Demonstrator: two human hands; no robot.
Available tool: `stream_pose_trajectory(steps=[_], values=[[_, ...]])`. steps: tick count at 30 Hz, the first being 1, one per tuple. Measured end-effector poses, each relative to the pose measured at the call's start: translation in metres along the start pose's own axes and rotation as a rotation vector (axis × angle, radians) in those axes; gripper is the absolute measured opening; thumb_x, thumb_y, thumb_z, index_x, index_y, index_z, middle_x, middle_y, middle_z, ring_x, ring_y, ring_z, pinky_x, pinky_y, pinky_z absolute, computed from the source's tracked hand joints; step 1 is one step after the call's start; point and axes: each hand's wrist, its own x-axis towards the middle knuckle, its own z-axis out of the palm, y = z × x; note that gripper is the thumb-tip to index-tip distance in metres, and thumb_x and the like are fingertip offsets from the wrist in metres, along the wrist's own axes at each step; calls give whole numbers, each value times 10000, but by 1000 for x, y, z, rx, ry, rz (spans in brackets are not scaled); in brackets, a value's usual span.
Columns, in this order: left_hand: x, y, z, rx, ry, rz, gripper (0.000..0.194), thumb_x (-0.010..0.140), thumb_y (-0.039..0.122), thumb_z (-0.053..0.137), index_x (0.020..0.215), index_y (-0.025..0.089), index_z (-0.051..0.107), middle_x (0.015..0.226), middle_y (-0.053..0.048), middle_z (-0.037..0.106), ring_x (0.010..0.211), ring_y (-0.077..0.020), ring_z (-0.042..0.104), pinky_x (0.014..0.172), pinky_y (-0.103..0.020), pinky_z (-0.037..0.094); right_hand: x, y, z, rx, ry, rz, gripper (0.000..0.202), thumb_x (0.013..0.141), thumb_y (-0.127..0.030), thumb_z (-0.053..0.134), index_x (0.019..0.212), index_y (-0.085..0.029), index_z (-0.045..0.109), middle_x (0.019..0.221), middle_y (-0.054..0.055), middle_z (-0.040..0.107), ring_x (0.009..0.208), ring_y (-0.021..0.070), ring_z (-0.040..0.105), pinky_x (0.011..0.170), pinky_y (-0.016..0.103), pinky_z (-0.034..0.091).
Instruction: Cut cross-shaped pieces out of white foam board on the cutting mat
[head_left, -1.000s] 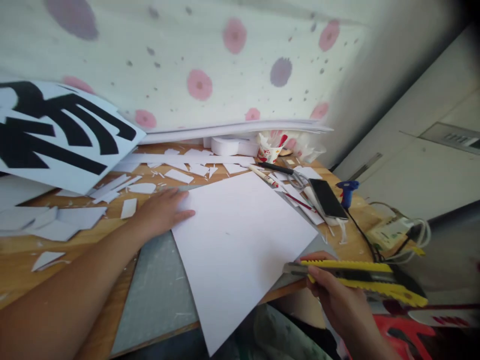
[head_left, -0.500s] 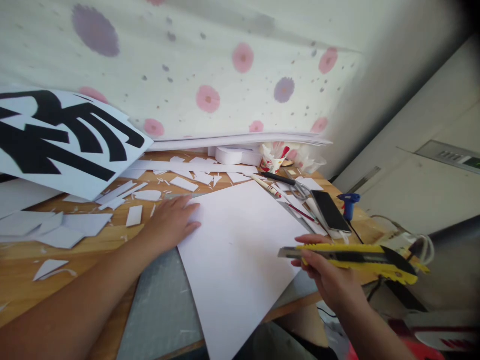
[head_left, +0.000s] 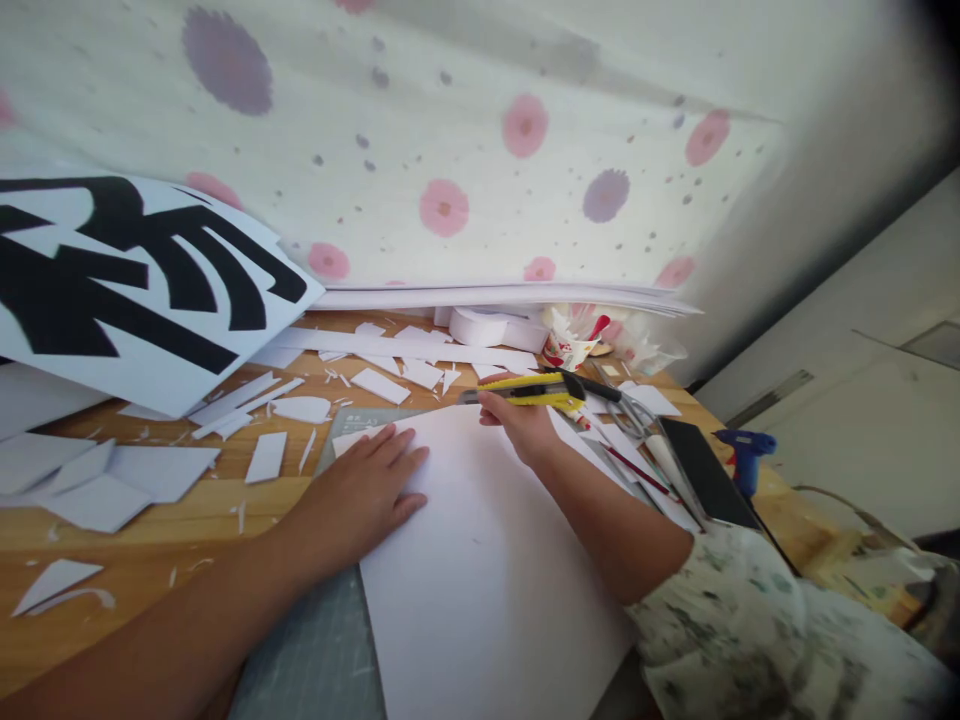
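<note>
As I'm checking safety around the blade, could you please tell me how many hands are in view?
2: the left hand lies on the white sheet; the right hand holds the yellow cutter near the sheet's far edge. No others show.

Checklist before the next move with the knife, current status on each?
1. Left hand resting on the white sheet: ok.
2. Right hand gripping the yellow knife: ok.
3. Blade apart from the left hand: ok.
4. Blade touching the sheet: cannot tell.
5. Mat under the sheet: ok at the left side; cannot tell for the near end, cut off by the picture.
6. Phone off the sheet: ok, lying to its right.
</note>
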Motion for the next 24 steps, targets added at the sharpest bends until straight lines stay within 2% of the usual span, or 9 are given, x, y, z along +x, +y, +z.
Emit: stream_pose_trajectory(steps=[6, 11, 16, 24], values=[[0, 1, -2, -17, -22, -1, 517, 934, 392, 585, 1404, 178, 573, 1535, -167, 480, 1448, -379, 388, 1180, -563, 335, 14, 31, 9, -61, -113, -60, 257, 703, -385, 740, 908, -238, 690, 654, -26, 617, 574, 144, 568, 574, 295, 521], [-1, 3, -2, 1, -33, 4, 525, 944, 391, 580, 1413, 157, 565, 1544, -182, 461, 1451, -390, 378, 1171, -583, 338, 18, 47, 7, -132, -167, -144, 275, 727, -416, 755, 951, -259, 723, 850, 20, 699, 762, 198, 654, 733, 358, 560], [0, 2, -2, 9, -50, -6, 535, 934, 394, 590, 1420, 173, 558, 1557, -170, 447, 1460, -384, 364, 1171, -576, 340, 22, 54, 11, -182, -182, -211, 276, 713, -421, 761, 934, -257, 735, 961, 46, 703, 951, 244, 654, 866, 404, 538], [2, 2, -5, -15, -81, -31, 588, 913, 408, 599, 1439, 155, 531, 1581, -176, 398, 1476, -378, 331, 1182, -566, 330, 20, 53, 11, -192, -207, -241, 251, 781, -416, 739, 987, -274, 725, 972, 41, 707, 853, 215, 650, 821, 387, 540]])
